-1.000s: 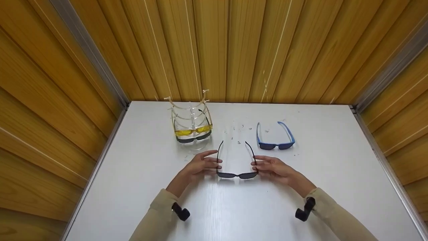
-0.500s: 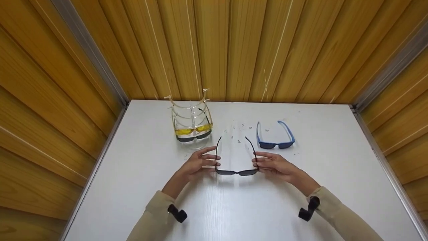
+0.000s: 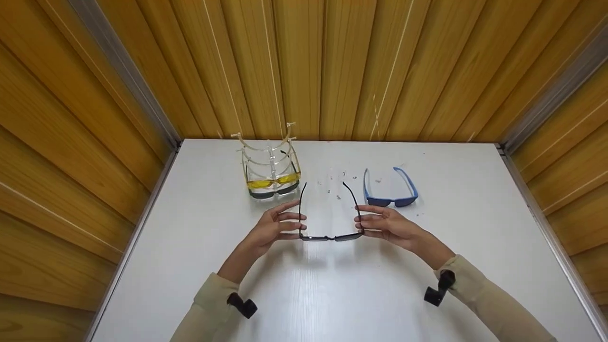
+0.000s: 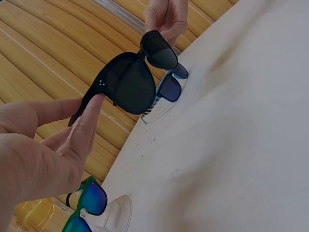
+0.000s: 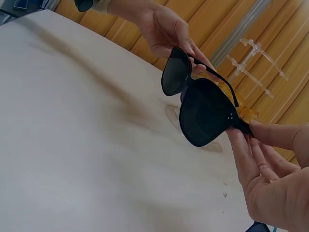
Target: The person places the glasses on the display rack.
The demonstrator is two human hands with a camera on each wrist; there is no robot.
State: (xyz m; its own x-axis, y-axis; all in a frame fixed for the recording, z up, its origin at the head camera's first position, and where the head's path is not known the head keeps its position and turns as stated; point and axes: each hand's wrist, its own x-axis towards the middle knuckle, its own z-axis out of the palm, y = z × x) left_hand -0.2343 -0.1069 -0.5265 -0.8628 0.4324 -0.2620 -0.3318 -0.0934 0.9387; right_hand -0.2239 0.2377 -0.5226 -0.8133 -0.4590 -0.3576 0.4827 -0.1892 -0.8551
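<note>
Both hands hold a pair of black sunglasses [image 3: 348, 237] above the table, its arms unfolded and pointing away from me. My left hand [image 3: 268, 230] pinches the left arm near the hinge. On the other side, the right hand [image 3: 394, 227] grips the right arm between thumb and fingers. Seen from the left wrist, the large dark lenses [image 4: 129, 84] face the camera, with three small dots at the corner. Beyond the left hand stands a clear tiered display stand [image 3: 272, 159]. It carries yellow-lensed glasses [image 3: 259, 184] and, lower down, green-framed sunglasses [image 4: 93, 198] with blue mirrored lenses.
Blue sunglasses [image 3: 392, 201] lie unfolded on the white table [image 3: 313, 299], just beyond the right hand. Small dark marks dot the tabletop between them and the stand. Wood-look panels [image 3: 299, 71] wall in the back and both sides.
Both hands have lifted the black sunglasses and carried them farther from me and slightly left. The lenses now look thinner from above. The stand and blue sunglasses stay in place.
</note>
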